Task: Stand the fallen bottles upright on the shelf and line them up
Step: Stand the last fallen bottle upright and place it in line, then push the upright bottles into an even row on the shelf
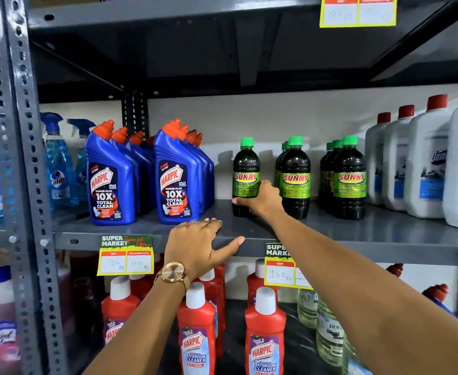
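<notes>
On the grey painted metal shelf (330, 234), the right hand (263, 200) is wrapped around the lower half of a dark Sunny bottle (246, 171), a rounded plastic bottle with a ribbed green screw cap and a glossy green and yellow label; its fingers are curled round the far side of the body and the thumb lies across the front near the base. The bottle stands upright, alone, a little left of two rows of the same bottles, the nearer row (295, 177) just beside the hand and the farther row (349, 177) to its right, all upright and lined front to back. The left hand (198, 246) holds nothing: its fingers rest flat over the shelf's front edge, spread loosely, with the thumb pointing right along the lip, and a rose-gold mesh-strap watch (173, 276) sits on the wrist. To the left stand angular blue Harpic bottles (176, 182) with orange slanted caps, in two rows. To the right are tall white jugs (425, 163) with red caps. Yellow paper price tags (126, 259) hang from the shelf edge, above red bathroom cleaner bottles (196, 328) with white caps on the shelf below.
</notes>
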A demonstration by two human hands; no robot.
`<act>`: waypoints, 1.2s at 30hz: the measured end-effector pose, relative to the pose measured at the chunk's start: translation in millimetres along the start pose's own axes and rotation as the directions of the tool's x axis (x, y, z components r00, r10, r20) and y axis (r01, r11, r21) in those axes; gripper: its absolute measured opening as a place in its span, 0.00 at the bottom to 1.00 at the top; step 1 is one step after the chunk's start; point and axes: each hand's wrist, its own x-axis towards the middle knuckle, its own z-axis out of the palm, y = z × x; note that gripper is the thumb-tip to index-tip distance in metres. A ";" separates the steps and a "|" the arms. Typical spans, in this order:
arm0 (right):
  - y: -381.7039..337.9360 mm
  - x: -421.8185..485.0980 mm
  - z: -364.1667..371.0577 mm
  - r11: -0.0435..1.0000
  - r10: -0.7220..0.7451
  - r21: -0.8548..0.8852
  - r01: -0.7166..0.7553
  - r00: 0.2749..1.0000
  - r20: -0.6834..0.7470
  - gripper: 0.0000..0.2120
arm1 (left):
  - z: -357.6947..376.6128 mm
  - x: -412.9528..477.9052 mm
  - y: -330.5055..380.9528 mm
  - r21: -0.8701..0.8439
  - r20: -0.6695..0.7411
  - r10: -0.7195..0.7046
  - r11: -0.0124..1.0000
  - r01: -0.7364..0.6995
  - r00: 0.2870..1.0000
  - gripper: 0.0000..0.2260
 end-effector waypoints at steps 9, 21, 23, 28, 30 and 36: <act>18.2 -17.0 -73.0 0.972 0.178 -0.207 -0.113 0.927 0.329 0.22 | -19.9 41.8 9.7 0.043 0.241 -0.205 0.979 0.200 0.949 0.28; 52.1 4.0 -91.5 0.985 0.160 -0.083 -0.150 0.978 0.134 0.38 | 68.7 112.9 23.7 -0.386 0.650 -0.388 0.572 0.724 0.653 0.50; 56.4 6.6 -88.5 0.986 0.143 -0.097 -0.132 0.983 0.113 0.38 | 73.4 111.7 21.5 -0.414 0.610 -0.387 0.589 0.694 0.692 0.41; 64.1 13.7 -85.0 0.990 0.112 -0.102 -0.101 0.989 0.101 0.38 | 73.8 110.9 19.2 -0.449 0.589 -0.355 0.603 0.660 0.726 0.36; 65.8 14.1 -85.8 0.989 0.111 -0.108 -0.100 0.989 0.096 0.38 | 73.4 109.6 19.0 -0.451 0.595 -0.343 0.607 0.655 0.727 0.35; 71.5 12.3 -89.3 0.995 0.095 -0.053 -0.089 0.989 0.116 0.35 | 69.8 108.1 23.6 -0.431 0.581 -0.349 0.635 0.641 0.736 0.34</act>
